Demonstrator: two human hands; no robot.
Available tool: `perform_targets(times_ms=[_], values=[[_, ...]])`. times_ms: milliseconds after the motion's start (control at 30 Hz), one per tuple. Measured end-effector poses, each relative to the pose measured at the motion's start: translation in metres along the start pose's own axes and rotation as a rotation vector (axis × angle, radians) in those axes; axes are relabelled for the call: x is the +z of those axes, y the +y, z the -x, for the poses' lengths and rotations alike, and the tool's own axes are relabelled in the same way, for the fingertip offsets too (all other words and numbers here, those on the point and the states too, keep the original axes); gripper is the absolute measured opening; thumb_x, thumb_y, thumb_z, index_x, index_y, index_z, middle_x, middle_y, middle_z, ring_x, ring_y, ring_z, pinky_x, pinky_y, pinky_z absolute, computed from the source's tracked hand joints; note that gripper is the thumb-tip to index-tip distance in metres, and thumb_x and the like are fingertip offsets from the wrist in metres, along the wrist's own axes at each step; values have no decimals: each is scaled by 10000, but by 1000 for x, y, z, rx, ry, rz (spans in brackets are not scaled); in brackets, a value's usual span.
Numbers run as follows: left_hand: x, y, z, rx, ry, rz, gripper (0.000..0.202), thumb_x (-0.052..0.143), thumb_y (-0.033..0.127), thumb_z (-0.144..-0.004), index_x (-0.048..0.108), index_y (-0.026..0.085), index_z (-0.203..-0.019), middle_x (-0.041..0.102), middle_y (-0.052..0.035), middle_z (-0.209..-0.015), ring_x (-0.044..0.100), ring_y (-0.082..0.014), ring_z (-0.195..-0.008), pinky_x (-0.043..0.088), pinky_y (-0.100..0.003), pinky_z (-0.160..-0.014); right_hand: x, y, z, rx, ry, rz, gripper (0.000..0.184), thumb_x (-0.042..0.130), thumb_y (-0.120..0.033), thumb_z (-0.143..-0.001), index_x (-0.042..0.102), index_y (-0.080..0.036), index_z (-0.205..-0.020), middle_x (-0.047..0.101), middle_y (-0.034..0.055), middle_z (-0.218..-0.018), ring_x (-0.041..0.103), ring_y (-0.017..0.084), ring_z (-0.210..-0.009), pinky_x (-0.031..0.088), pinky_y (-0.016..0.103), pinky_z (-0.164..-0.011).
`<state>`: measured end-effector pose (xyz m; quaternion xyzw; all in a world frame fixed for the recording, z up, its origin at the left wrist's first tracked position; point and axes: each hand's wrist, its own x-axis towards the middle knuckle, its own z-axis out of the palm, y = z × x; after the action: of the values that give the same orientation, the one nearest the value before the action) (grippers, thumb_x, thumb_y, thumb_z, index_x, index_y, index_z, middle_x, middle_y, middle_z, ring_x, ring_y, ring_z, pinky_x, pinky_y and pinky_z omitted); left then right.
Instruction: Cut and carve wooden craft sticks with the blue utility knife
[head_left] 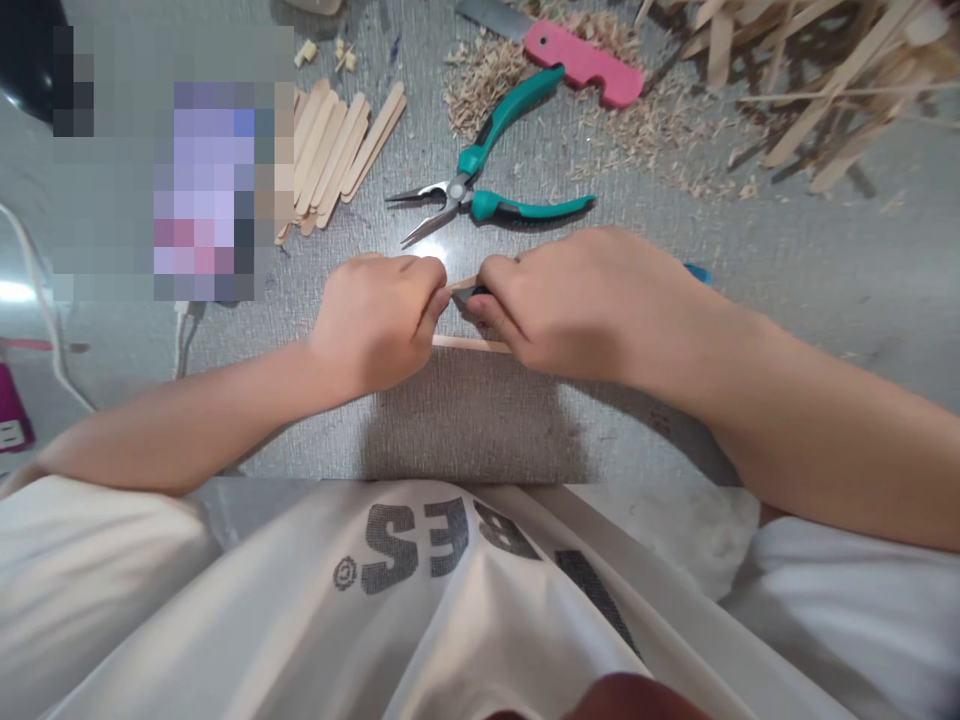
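Observation:
My left hand (382, 320) is closed, its thumb and fingers pinching a thin wooden craft stick (465, 283). Right beside it, my right hand (577, 300) is wrapped round a small knife, whose pointed blade (462, 295) shows against the stick in the narrow gap between the hands. Most of the knife's handle is hidden by the palm; a blue tip (698, 273) shows behind my right wrist and may be its end. Below the gap lies a pale wooden strip (472, 344), its ends covered by my hands. Open needle-nose pliers (457, 190) with green handles rest just beyond.
Several craft sticks (337, 150) lie in a bundle at back left, near a blurred-out phone (202, 190) on a white cable (180, 340). A pink-handled folding saw (585, 65) sits among wood shavings (487, 85). Split sticks (825, 90) are heaped at back right.

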<state>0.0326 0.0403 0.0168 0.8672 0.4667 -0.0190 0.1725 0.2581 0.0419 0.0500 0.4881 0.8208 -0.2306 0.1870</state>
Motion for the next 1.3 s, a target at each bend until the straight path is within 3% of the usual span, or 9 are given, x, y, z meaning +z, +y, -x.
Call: perform_targets(times_ms=[167,333,767,1033,1300], values=[[-6,3,0,-4,-40,-41,330,523,327,-1171,827,204,-1133,844,-122,-935,781,-309,-864,521,-420,-794,2,3,0,-9,55,-101,496,484,-544,-1203,842,-203,-1246,890,170,-1045,737,307,-853,353,407,-759],[-10,4,-1,-6,-94,-56,337,536,337,-1156,832,190,-1089,822,-134,-881,791,-338,-853,524,-437,-793,-6,0,2,-17,-14,-38,544,418,-497,-1213,844,-177,-1327,893,204,-1113,778,363,-945,369,427,-780],[-7,-1,0,20,-36,18,391,510,390,-1143,772,247,-890,747,-102,-774,730,-312,-792,483,-442,-768,-6,0,3,-36,-4,-50,487,454,-511,-1206,832,-208,-1256,908,188,-1135,766,346,-918,322,413,-742],[-8,-3,-2,62,-40,-10,420,478,397,-1133,711,256,-812,732,-96,-747,717,-300,-774,435,-438,-731,-6,-3,4,-33,-10,47,562,380,-485,-1205,838,-191,-1347,908,200,-1115,787,383,-943,326,421,-716],[-4,-6,-1,108,-26,8,434,466,378,-1136,738,269,-815,718,-99,-726,746,-309,-795,490,-449,-764,-3,-12,3,-9,-36,93,562,332,-469,-1244,789,-182,-1400,911,195,-1144,817,376,-962,275,420,-693]])
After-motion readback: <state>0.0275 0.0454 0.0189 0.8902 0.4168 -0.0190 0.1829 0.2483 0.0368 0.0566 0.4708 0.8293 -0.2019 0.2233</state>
